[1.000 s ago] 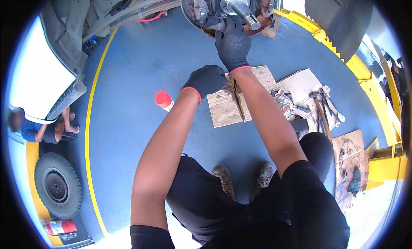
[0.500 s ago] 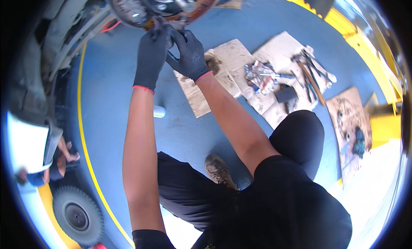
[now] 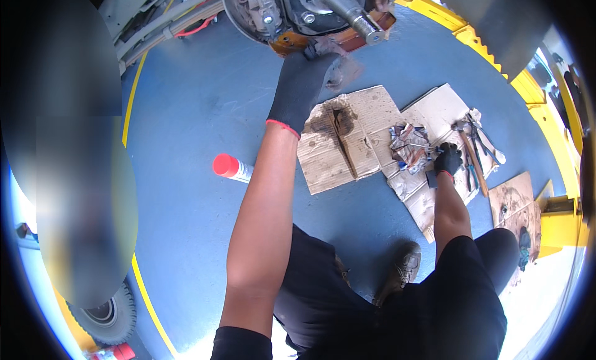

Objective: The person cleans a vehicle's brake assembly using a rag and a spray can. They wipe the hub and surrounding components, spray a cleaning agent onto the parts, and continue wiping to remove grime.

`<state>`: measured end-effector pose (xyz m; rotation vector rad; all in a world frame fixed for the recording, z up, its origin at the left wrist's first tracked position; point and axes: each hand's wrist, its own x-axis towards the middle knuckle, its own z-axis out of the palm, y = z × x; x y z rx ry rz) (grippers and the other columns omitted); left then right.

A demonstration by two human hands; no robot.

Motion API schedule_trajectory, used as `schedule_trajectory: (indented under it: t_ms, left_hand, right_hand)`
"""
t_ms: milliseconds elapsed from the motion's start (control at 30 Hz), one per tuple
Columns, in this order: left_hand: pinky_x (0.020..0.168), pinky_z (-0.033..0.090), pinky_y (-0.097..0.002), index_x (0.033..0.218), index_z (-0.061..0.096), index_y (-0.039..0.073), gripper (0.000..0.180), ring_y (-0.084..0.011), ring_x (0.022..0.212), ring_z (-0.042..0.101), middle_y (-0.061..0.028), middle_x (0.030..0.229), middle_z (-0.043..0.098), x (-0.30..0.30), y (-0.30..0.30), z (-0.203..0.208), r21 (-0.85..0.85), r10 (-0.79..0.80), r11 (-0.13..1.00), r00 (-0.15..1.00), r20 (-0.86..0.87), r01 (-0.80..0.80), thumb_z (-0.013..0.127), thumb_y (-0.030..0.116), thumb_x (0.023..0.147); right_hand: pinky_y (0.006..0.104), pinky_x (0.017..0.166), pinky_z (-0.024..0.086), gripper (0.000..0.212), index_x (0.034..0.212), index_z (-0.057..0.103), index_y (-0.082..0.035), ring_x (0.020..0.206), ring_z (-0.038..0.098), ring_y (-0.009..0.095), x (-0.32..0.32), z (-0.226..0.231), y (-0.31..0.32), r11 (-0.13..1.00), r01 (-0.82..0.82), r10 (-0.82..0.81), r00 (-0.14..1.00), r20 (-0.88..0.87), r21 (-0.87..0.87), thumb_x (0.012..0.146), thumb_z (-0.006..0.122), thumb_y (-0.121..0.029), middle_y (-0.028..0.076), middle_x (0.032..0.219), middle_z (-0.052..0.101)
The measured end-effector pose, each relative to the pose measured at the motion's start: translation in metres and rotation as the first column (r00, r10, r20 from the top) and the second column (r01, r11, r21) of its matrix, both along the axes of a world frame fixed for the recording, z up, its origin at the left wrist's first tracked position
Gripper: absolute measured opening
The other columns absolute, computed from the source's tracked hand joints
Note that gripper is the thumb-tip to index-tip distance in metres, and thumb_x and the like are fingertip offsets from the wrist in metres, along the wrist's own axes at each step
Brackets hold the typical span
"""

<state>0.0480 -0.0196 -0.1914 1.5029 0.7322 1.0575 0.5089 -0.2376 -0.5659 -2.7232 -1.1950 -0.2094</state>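
Note:
At the top of the head view is a wheel hub assembly with a threaded metal spindle point(image 3: 351, 15) and an orange-brown curved part point(image 3: 287, 43) along its lower edge. My left hand point(image 3: 307, 74), in a black glove with a red cuff, reaches up to that edge. Its fingers are curled at a greyish, blurred piece that I cannot make out. To the right, my gloved right hand point(image 3: 448, 159) is down at the cardboard point(image 3: 413, 208). It is closed at the end of a thin metal-shafted tool point(image 3: 423, 147), beside a crumpled, multicoloured wrapper or rag point(image 3: 406, 142).
Right of my right hand lie a wooden-handled hammer point(image 3: 473, 158) and pliers point(image 3: 487, 139). An oil-stained cardboard sheet point(image 3: 366, 158) sits nearer the middle. A red-capped spray can point(image 3: 226, 165) lies by my left forearm. A yellow steel frame point(image 3: 528, 90) runs along the right.
My right hand has left the hub and gone down to the tools on the cardboard. My left hand stays at the hub's lower edge. The view has shifted, bringing the spindle into sight.

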Motion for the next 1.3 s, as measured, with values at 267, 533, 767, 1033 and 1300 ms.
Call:
schedule_trajectory:
  t_ms: [267, 533, 767, 1033, 1300]
  left_hand:
    - [0.080, 0.058, -0.0354, 0.122, 0.079, 0.003, 0.030, -0.0199, 0.087, 0.075, -0.0101, 0.101, 0.080, -0.003, 0.001, 0.027, 0.313, 0.340, 0.912, 0.918, -0.206, -0.267, 0.076, 0.024, 0.099]
    - [0.084, 0.058, -0.0480, 0.115, 0.082, 0.006, 0.040, -0.0424, 0.098, 0.077, -0.0221, 0.101, 0.080, 0.003, -0.015, 0.044, 0.508, 0.635, 0.715, 0.749, -0.188, -0.479, 0.073, 0.041, 0.098]
    - [0.083, 0.057, -0.0496, 0.109, 0.081, 0.004, 0.039, -0.0445, 0.097, 0.075, -0.0232, 0.100, 0.079, 0.006, -0.017, 0.046, 0.564, 0.689, 0.670, 0.688, -0.229, -0.483, 0.072, 0.041, 0.098]
    - [0.088, 0.058, -0.0496, 0.124, 0.072, 0.002, 0.040, -0.0411, 0.102, 0.076, -0.0217, 0.110, 0.079, 0.023, -0.034, 0.040, 0.532, 0.662, 0.693, 0.722, -0.202, -0.487, 0.074, 0.032, 0.097]
    - [0.092, 0.056, -0.0532, 0.131, 0.060, 0.005, 0.043, -0.0415, 0.109, 0.074, -0.0180, 0.117, 0.075, 0.043, -0.043, 0.025, 0.723, 0.737, 0.524, 0.666, -0.119, -0.450, 0.074, 0.014, 0.092]
  right_hand:
    - [0.0417, 0.088, 0.061, 0.023, 0.123, 0.079, -0.009, 0.096, 0.076, 0.029, -0.139, 0.149, 0.069, 0.587, -0.265, 0.274, 0.954, 0.120, 0.765, 0.104, 0.068, -0.014, 0.010, 0.110, 0.078]
    - [0.0359, 0.063, 0.054, 0.050, 0.146, 0.074, -0.015, 0.067, 0.069, 0.019, -0.258, 0.292, 0.112, 0.340, -0.538, 0.655, 0.724, 0.216, 0.772, 0.096, 0.078, -0.010, 0.007, 0.085, 0.070]
    - [0.0377, 0.063, 0.054, 0.046, 0.142, 0.077, -0.022, 0.067, 0.071, 0.023, -0.248, 0.357, 0.102, 0.490, -0.528, 0.749, 0.662, -0.026, 0.694, 0.097, 0.080, -0.018, 0.008, 0.079, 0.070]
    - [0.0428, 0.082, 0.060, 0.036, 0.133, 0.081, -0.028, 0.089, 0.078, 0.031, -0.260, 0.353, 0.114, 0.581, -0.415, 0.721, 0.662, -0.205, 0.700, 0.098, 0.078, -0.036, 0.009, 0.093, 0.080]
    - [0.0312, 0.067, 0.049, 0.041, 0.137, 0.079, -0.013, 0.069, 0.056, 0.008, -0.260, 0.366, 0.121, 0.520, -0.351, 0.793, 0.538, -0.287, 0.779, 0.098, 0.084, -0.022, 0.005, 0.076, 0.071]
